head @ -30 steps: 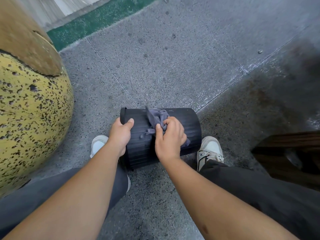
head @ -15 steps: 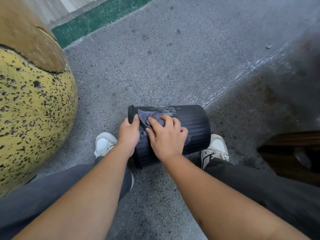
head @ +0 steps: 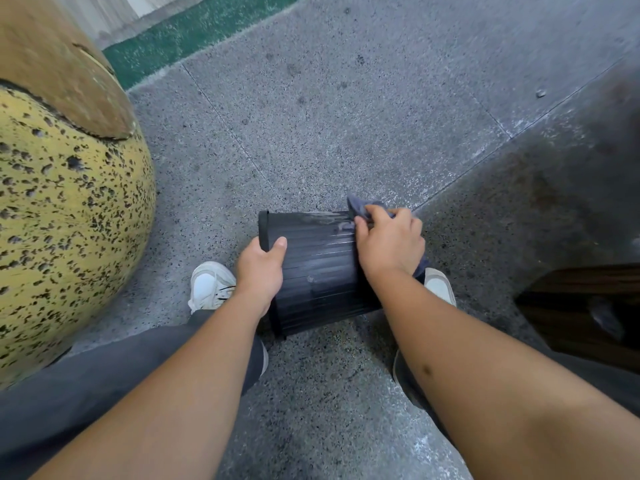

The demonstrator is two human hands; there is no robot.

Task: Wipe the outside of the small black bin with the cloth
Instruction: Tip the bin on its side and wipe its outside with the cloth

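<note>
The small black ribbed bin (head: 317, 268) lies on its side on the floor between my feet, its rim to the left. My left hand (head: 259, 271) grips that rim, thumb over the bin's side. My right hand (head: 389, 245) presses a grey cloth (head: 362, 207) against the bin's right end, near its base. Most of the cloth is hidden under my fingers; a corner sticks up behind them and another hangs below my wrist. A wet streak shows along the bin's upper side.
A large yellow speckled pot (head: 65, 216) stands close on the left. Dark wooden furniture (head: 585, 306) sits at the right. My white shoes (head: 209, 285) flank the bin on grey speckled floor (head: 346, 116). A green strip (head: 194, 32) runs along the far wall.
My right hand slid the cloth from the rim end across the bin's side to its base end, leaving a wet streak. My left hand kept its grip on the rim.
</note>
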